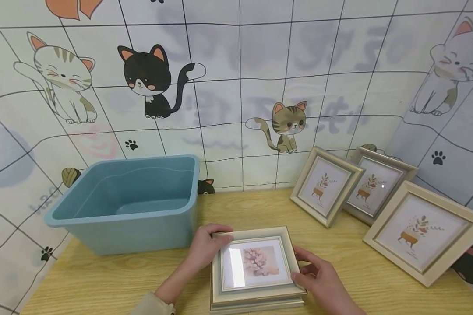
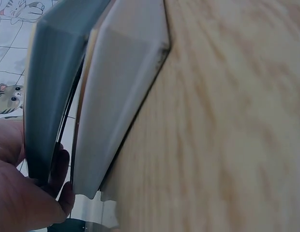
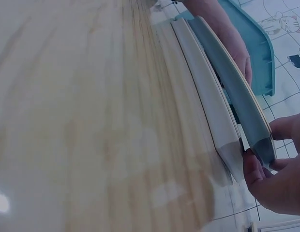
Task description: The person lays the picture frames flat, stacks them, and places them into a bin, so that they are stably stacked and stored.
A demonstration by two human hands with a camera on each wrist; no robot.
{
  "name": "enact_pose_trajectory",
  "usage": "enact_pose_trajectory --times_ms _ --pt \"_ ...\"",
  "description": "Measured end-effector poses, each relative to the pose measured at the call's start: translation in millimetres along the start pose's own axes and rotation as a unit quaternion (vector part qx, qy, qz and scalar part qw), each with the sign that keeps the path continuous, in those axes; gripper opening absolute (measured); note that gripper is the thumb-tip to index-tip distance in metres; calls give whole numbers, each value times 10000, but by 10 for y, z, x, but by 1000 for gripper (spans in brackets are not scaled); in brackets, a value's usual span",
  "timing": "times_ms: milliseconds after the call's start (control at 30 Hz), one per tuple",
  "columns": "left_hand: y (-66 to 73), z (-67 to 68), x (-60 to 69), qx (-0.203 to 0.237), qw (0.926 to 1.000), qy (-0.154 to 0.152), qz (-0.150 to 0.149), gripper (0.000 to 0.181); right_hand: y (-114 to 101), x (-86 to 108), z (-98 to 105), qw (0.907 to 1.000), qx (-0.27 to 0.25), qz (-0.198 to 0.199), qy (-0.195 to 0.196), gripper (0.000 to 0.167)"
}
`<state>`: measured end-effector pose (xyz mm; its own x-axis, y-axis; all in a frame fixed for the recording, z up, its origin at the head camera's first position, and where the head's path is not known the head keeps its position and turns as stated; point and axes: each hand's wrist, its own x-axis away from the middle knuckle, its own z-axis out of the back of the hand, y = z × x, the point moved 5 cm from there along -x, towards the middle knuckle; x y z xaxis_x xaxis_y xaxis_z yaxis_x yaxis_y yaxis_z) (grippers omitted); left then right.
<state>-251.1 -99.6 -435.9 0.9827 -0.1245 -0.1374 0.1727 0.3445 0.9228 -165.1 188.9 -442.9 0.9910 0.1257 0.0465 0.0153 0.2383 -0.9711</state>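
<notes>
Two picture frames lie stacked on the wooden table, both face up as far as I can tell. On top is a cream picture frame [image 1: 256, 267] with a pink flower print and glare on its glass. The lower frame [image 1: 256, 307] shows mostly as an edge. My left hand [image 1: 206, 246] pinches the upper frame at its far left corner, thumb on top. My right hand [image 1: 321, 280] pinches its right side. In the right wrist view, fingers of the right hand [image 3: 280, 176] reach under the upper frame [image 3: 234, 79], and a narrow gap separates it from the lower frame [image 3: 208, 96].
A blue plastic tub [image 1: 142, 232] stands left of the stack. On the right, three picture frames with plant prints stand upright: a small one [image 1: 307, 181], a silver one [image 1: 394, 162] and a larger cream one [image 1: 437, 199]. A cat-patterned covering [image 1: 220, 96] backs the table [image 1: 142, 280].
</notes>
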Motion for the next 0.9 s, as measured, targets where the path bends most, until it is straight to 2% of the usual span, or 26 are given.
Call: enact_pose_trajectory --times_ms 133,300,567,667,900 --pt "-14 -11 3 -165 9998 -117 -27 15 29 -6 8 9997 154 79 -171 66" --pt "-34 -9 18 -85 9996 -266 3 16 66 -12 7 9992 163 106 -336 65" --pt "-43 -17 11 279 9985 -473 -87 9 83 -26 -4 9987 368 127 -322 65" --pt "-48 -22 -3 181 9984 -525 -143 9 92 -20 5 9986 417 43 -316 66" --pt "-83 -28 -13 172 9979 -628 -55 12 98 -20 12 9979 437 103 -475 66"
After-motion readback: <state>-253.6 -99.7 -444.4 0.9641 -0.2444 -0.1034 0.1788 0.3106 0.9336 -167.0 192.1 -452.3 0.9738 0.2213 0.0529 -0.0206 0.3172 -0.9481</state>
